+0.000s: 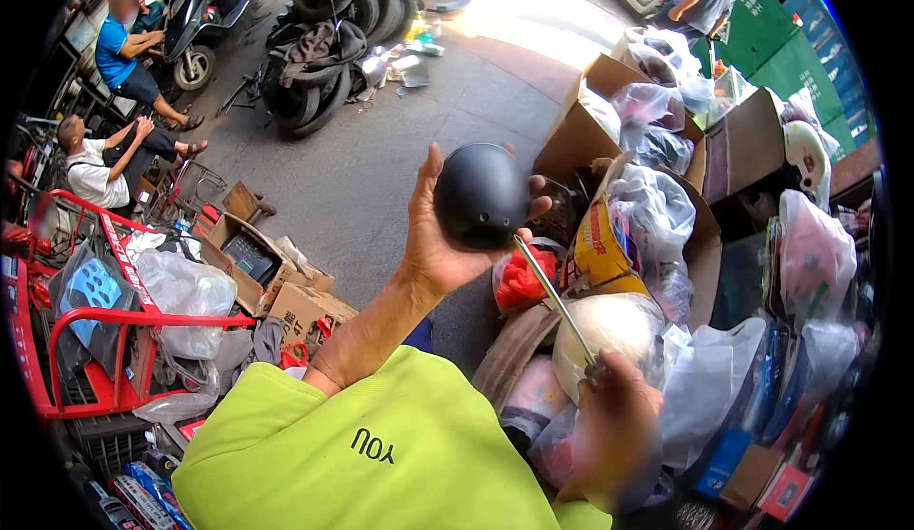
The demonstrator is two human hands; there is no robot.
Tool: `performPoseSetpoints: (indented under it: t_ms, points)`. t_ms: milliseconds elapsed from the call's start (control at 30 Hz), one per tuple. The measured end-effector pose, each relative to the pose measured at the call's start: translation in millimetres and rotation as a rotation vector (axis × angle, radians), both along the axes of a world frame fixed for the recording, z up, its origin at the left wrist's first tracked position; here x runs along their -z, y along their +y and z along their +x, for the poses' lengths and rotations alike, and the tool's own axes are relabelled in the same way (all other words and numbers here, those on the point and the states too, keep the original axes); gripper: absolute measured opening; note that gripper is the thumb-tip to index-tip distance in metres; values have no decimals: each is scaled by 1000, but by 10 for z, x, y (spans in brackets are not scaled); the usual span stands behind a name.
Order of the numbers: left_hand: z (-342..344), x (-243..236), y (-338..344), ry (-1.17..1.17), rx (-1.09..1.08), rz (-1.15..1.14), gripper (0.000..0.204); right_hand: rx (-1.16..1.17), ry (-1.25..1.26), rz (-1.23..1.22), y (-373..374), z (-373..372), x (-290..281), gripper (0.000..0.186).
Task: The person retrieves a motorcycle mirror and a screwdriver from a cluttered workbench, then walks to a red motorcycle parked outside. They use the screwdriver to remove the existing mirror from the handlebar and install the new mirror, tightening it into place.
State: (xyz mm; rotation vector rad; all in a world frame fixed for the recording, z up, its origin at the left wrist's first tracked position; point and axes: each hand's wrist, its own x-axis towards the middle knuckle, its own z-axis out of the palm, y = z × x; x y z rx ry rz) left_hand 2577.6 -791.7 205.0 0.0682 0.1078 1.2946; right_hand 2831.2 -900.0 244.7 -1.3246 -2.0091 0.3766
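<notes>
In the middle of the head view, my left hand [436, 242] cradles a matte black dome-shaped shell [481, 192] from beneath, its fingers curled around the sides. Two small holes show low on the dome, towards its right. My right hand [617, 399], lower right, is closed around the end of a long thin metal screwdriver [557, 303]. The shaft slants up and left, and its tip is close to the shell's lower right edge by my left fingers; whether they touch I cannot tell. Most of the screwdriver's handle is hidden in my fist.
On the right stand open cardboard boxes [700, 235] full of plastic-bagged goods. A red metal rack [124, 318] and a cardboard box [243, 263] are on the left. Beyond are stacked tyres [324, 116] and a parked scooter [205, 30]. Two people [124, 49] sit at far left; another [705, 1] is far right.
</notes>
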Motion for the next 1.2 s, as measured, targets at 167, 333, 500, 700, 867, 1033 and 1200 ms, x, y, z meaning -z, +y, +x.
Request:
performPoseSetpoints:
  t_ms: [167, 333, 500, 700, 867, 1033, 1200]
  points:
    - [-881, 44, 219, -34, -187, -70, 71, -187, 13, 25, 839, -815, -25, 40]
    - [-1520, 18, 153, -100, -357, -46, 72, -393, 10, 12, 1359, -1441, -93, 43]
    - [-1886, 84, 98, -49, -561, -5, 72, -560, -48, -12, 1764, -1838, -97, 44]
    - [-2157, 146, 123, 73, -844, 13, 74, -784, -9, -38, 2224, -2306, -42, 44]
    - [-2247, 139, 356, 314, -1094, -47, 75, -927, -38, -58, 2745, -2611, -33, 44]
    - [-2290, 55, 804, 504, -1234, -81, 76, -1033, -22, -145, 3367, -2788, -109, 44]
    - [-2410, 71, 1212, 621, -1270, -11, 88, -1106, -22, -177, 3948, -2933, -165, 42]
